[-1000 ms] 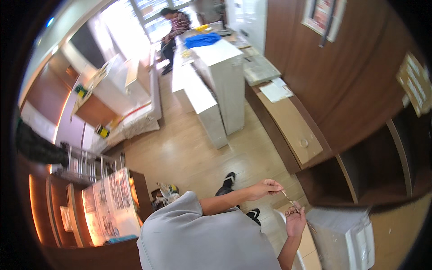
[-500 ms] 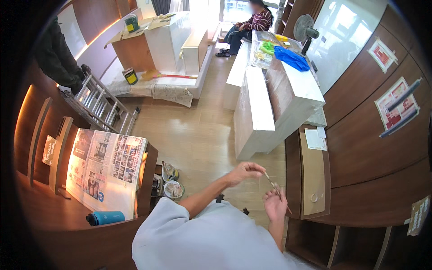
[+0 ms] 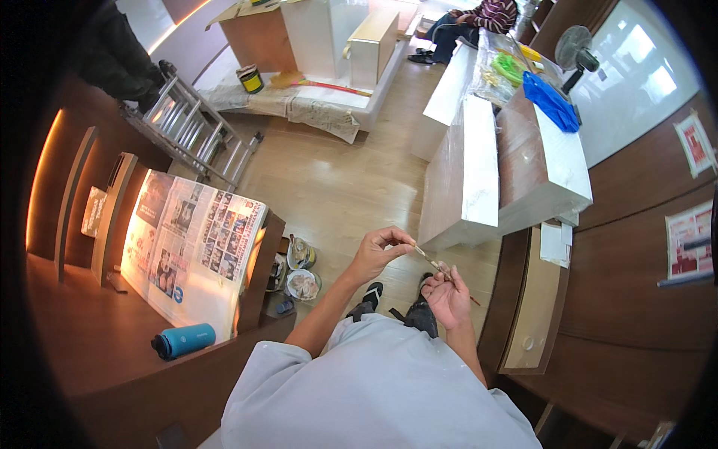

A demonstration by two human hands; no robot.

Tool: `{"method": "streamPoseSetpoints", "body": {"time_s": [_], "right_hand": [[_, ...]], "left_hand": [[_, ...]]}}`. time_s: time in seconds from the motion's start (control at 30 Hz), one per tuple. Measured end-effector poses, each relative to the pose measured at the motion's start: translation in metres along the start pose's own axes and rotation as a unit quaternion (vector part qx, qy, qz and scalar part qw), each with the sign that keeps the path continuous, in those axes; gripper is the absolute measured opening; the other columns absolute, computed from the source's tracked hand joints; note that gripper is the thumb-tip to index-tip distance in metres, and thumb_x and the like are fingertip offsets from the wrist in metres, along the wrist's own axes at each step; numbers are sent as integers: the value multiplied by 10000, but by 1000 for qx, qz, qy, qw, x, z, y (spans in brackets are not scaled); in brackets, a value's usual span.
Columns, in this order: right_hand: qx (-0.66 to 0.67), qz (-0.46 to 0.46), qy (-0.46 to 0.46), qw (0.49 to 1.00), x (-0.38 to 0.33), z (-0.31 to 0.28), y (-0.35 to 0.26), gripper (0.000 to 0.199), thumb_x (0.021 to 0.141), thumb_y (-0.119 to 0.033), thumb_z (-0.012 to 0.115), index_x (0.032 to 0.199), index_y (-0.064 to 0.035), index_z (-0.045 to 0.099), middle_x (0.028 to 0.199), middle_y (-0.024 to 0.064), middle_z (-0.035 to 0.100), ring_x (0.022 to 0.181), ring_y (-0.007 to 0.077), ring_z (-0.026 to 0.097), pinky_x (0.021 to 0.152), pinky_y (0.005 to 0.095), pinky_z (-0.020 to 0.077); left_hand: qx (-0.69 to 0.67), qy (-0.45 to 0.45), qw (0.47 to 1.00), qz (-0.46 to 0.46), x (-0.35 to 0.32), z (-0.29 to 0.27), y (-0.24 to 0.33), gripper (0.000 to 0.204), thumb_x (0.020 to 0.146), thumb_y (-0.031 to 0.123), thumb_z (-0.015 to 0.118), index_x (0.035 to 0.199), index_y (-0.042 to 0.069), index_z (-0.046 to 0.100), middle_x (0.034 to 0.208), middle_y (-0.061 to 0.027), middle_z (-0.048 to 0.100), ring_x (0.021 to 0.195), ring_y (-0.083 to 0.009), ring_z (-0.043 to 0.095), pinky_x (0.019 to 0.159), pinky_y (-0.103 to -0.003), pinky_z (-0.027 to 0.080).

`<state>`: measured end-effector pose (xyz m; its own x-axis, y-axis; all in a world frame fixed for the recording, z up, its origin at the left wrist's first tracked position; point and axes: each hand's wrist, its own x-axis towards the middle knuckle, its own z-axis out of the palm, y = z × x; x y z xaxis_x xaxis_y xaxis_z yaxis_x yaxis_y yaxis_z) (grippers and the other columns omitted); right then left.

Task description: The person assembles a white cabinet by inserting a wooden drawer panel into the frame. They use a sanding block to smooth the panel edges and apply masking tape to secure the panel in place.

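In front of my body, a thin brush-like stick [image 3: 427,258] with a pale end and a reddish far tip spans my two hands. My left hand [image 3: 378,258] pinches its pale end between thumb and fingertips. Palm up, my right hand [image 3: 449,301] has curled fingers around the middle of the stick, and the reddish tip sticks out past it on the right. Too little detail shows to tell exactly what kind of tool it is. Both hands are above the wooden floor, over my shoes.
Tubs [image 3: 304,284] stand on the floor left of me, beside a newspaper-covered panel [image 3: 191,247]. A blue bottle [image 3: 187,340] lies on the brown surface. Farther off are a ladder [image 3: 198,127] with a person's legs, wrapped white cabinets [image 3: 479,165], a fan [image 3: 576,49] and a seated person [image 3: 479,22].
My view has tilted down and turned left, bringing my shoes into sight. Both hands still hold the stick and appear higher in the picture.
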<state>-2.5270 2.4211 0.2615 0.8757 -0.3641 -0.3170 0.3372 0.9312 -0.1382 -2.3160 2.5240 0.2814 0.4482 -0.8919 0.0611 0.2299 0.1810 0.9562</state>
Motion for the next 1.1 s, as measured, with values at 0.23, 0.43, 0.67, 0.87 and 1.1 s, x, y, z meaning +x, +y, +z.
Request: {"method": "streamPoseSetpoints", "body": {"time_s": [0.23, 0.43, 0.67, 0.87, 1.1], "right_hand": [[-6, 78, -13, 997, 50, -18, -65, 395, 1074, -354, 419, 1215, -47, 623, 962, 106, 707, 922, 235, 624, 830, 372, 488], [-109, 200, -31, 973, 104, -16, -127, 420, 1073, -380, 419, 1236, -45, 613, 990, 110, 701, 933, 229, 632, 819, 369, 493], [-215, 364, -77, 903, 155, -6, -121, 442, 1071, -398, 413, 1231, -42, 620, 981, 100, 699, 918, 222, 629, 812, 362, 489], [-282, 489, -190, 803, 132, 14, -35, 457, 1061, -432, 429, 1215, -38, 601, 976, 121, 704, 939, 215, 629, 866, 363, 462], [-583, 486, -431, 488, 35, -12, 109, 409, 1066, -400, 446, 1213, -63, 625, 992, 126, 728, 900, 210, 665, 803, 333, 499]], "left_hand": [[70, 113, 991, 29, 38, 17, -22, 88, 888, 58, 739, 968, 27, 720, 955, -35, 708, 903, -100, 623, 834, -265, 491], [279, 300, 910, 56, 49, 43, -36, 74, 857, 69, 767, 912, 37, 729, 883, -60, 707, 817, -129, 628, 790, -259, 488], [271, 486, 825, 96, -2, 64, -47, 65, 869, 41, 749, 907, 7, 708, 915, -68, 707, 848, -132, 648, 792, -279, 511], [51, 720, 672, 164, -148, 82, -59, 126, 952, 147, 679, 984, 26, 682, 980, -47, 711, 878, -117, 642, 809, -266, 498], [-108, 849, 448, 256, -396, 213, -110, 404, 1035, 437, 518, 1066, 66, 673, 1069, -48, 712, 932, -118, 641, 821, -274, 473]]}}
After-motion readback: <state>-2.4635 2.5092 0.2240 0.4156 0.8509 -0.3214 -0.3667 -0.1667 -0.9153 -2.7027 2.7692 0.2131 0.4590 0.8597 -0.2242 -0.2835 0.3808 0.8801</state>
